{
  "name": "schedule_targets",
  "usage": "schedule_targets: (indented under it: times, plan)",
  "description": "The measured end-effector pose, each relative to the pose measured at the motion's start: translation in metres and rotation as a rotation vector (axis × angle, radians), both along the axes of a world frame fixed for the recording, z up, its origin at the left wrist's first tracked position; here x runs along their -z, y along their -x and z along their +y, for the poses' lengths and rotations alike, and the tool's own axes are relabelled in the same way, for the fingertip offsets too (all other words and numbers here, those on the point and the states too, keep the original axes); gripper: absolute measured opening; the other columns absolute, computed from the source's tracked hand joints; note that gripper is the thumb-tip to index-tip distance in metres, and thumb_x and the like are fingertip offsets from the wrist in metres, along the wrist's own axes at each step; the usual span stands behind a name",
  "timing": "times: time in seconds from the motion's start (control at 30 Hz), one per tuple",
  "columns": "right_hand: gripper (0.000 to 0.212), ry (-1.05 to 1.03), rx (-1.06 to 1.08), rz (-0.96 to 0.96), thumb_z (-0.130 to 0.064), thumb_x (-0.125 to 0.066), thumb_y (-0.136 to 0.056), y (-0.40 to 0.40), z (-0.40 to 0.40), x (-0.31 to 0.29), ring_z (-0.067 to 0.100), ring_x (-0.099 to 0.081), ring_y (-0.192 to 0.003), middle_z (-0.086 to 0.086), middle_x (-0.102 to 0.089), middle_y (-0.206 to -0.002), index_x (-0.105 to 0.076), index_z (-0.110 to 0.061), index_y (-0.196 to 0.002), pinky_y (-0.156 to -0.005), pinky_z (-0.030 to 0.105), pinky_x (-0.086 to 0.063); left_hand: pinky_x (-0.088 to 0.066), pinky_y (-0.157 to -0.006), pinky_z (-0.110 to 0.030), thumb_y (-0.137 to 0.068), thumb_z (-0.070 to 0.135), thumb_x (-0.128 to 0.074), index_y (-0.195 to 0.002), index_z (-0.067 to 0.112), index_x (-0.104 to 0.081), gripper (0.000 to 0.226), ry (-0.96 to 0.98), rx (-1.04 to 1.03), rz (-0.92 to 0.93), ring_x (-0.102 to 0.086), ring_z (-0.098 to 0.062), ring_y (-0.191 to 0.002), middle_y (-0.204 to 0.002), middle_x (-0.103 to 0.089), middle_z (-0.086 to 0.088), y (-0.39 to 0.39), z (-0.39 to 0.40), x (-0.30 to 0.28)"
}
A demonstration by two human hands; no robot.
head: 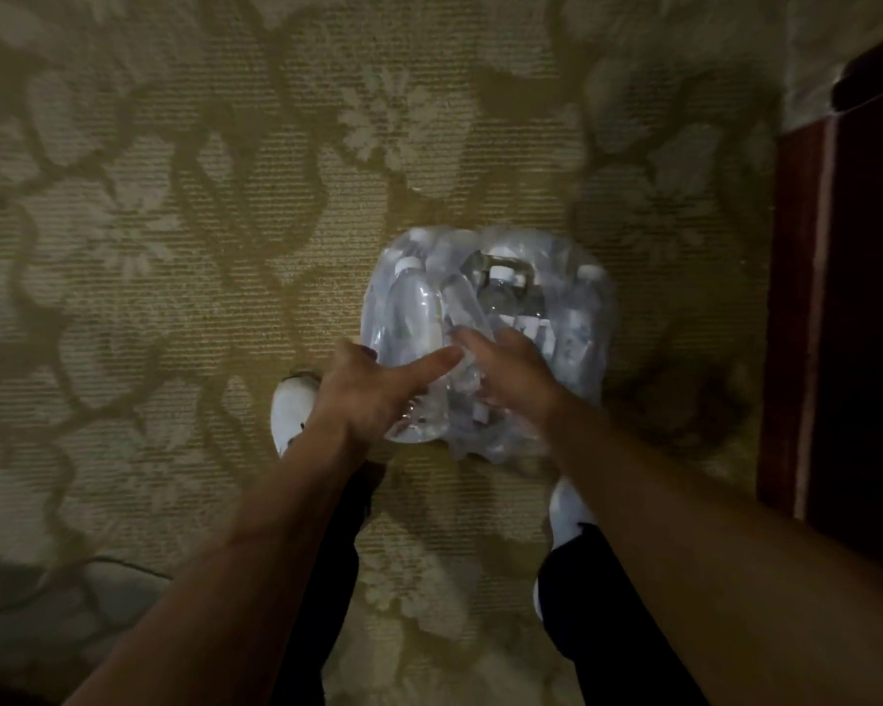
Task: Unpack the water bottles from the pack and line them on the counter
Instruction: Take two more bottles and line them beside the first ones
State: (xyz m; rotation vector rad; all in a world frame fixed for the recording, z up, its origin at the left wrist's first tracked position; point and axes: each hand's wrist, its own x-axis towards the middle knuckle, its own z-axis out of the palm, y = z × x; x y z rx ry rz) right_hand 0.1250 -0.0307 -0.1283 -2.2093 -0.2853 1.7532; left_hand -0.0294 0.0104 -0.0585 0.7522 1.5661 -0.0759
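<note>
A shrink-wrapped pack of water bottles [572, 318] stands on the carpet between my feet. Several clear bottles with white caps show through the plastic; one capped bottle [500, 290] sits near the pack's middle. My left hand [373, 394] rests on the near left side of the pack, forefinger stretched out across the wrap towards the right hand. My right hand [516, 374] lies on the near top of the pack, fingers curled into the crumpled wrap. The picture is dim and blurred, so the exact grip is hard to make out.
The floor is a beige carpet [225, 221] with a leaf pattern. A dark red wooden piece of furniture [847, 323] stands at the right edge. My white shoes [291, 405] flank the pack, close to its near side.
</note>
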Motion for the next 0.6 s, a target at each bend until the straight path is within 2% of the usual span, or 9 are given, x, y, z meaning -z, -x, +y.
schedule_targets:
  times: [0.07,0.1,0.17,0.2,0.27,0.33,0.4,0.5,0.6]
  plan:
    - [0.048,0.017,0.006,0.079,-0.06,-0.069,-0.079,-0.017,0.0,-0.027,0.026,-0.074,-0.082,0.012,-0.076,-0.098,-0.071,-0.016,-0.097,-0.066,0.035,-0.062,-0.058,-0.054,-0.024,-0.073,0.047,-0.085,-0.103,0.001,-0.073,0.056,-0.002,-0.031,-0.023,-0.076,-0.017,-0.066,-0.079,-0.079,-0.01,-0.008,-0.01,-0.013]
    - [0.043,0.034,0.019,0.099,-0.055,-0.07,-0.083,-0.023,-0.005,-0.042,0.025,-0.074,-0.078,0.012,-0.075,-0.098,-0.07,-0.015,-0.098,-0.059,0.029,-0.06,-0.056,-0.052,-0.023,-0.079,0.04,-0.081,-0.103,-0.001,-0.073,0.047,0.018,-0.073,-0.054,-0.075,-0.017,-0.063,-0.078,-0.079,-0.01,-0.014,-0.015,-0.023]
    - [0.045,0.075,0.096,0.163,-0.054,-0.07,-0.084,-0.029,-0.023,-0.081,0.023,-0.073,-0.074,0.01,-0.074,-0.103,-0.067,-0.015,-0.107,-0.052,0.023,-0.057,-0.059,-0.061,-0.029,-0.079,0.038,-0.081,-0.105,-0.003,-0.072,0.049,0.068,-0.137,-0.107,-0.076,-0.023,-0.07,-0.081,-0.078,-0.013,-0.023,-0.026,-0.045]
    - [0.048,0.087,0.146,0.203,-0.055,-0.07,-0.084,-0.032,-0.034,-0.101,0.024,-0.074,-0.074,0.009,-0.074,-0.105,-0.065,-0.016,-0.111,-0.057,0.026,-0.059,-0.061,-0.071,-0.036,-0.074,0.043,-0.083,-0.108,-0.002,-0.071,0.057,0.089,-0.132,-0.118,-0.077,-0.029,-0.079,-0.088,-0.078,-0.016,-0.026,-0.032,-0.056]
    - [0.049,0.101,0.226,0.259,-0.057,-0.071,-0.082,-0.04,-0.057,-0.14,0.028,-0.076,-0.085,0.008,-0.076,-0.103,-0.064,-0.019,-0.112,-0.076,0.036,-0.061,-0.06,-0.086,-0.049,-0.061,0.051,-0.086,-0.113,0.0,-0.07,0.075,0.127,-0.097,-0.155,-0.075,-0.037,-0.091,-0.097,-0.077,-0.02,-0.031,-0.042,-0.087]
    - [0.053,0.088,0.237,0.271,-0.06,-0.071,-0.081,-0.054,-0.072,-0.187,0.029,-0.075,-0.093,0.007,-0.075,-0.105,-0.062,-0.021,-0.116,-0.088,0.04,-0.058,-0.06,-0.081,-0.048,-0.062,0.046,-0.089,-0.127,-0.003,-0.062,0.086,0.17,-0.109,-0.245,-0.075,-0.035,-0.083,-0.101,-0.075,-0.019,-0.036,-0.054,-0.126]
    - [0.061,0.056,0.223,0.291,-0.062,-0.071,-0.079,-0.069,-0.083,-0.24,0.027,-0.075,-0.092,0.005,-0.073,-0.112,-0.059,-0.022,-0.124,-0.083,0.037,-0.059,-0.058,-0.071,-0.042,-0.071,0.034,-0.088,-0.139,-0.006,-0.047,0.088,0.17,-0.164,-0.335,-0.073,-0.033,-0.08,-0.108,-0.069,-0.023,-0.046,-0.064,-0.171]
    - [0.068,-0.028,0.237,0.356,-0.051,-0.075,-0.081,-0.097,-0.099,-0.313,0.027,-0.076,-0.088,0.003,-0.064,-0.125,-0.047,-0.024,-0.137,-0.08,0.034,-0.061,-0.055,-0.076,-0.046,-0.076,0.023,-0.078,-0.137,0.004,-0.052,0.069,0.047,-0.252,-0.35,-0.068,-0.041,-0.099,-0.112,-0.071,-0.023,-0.071,-0.079,-0.237]
    - [0.058,-0.176,0.198,0.316,-0.04,-0.073,-0.087,-0.121,-0.117,-0.38,0.03,-0.074,-0.097,0.004,-0.058,-0.134,-0.045,-0.023,-0.135,-0.09,0.039,-0.059,-0.049,-0.073,-0.038,-0.071,0.025,-0.072,-0.134,0.007,-0.056,0.067,-0.096,-0.222,-0.38,-0.068,-0.029,-0.091,-0.098,-0.074,-0.01,-0.102,-0.094,-0.303]
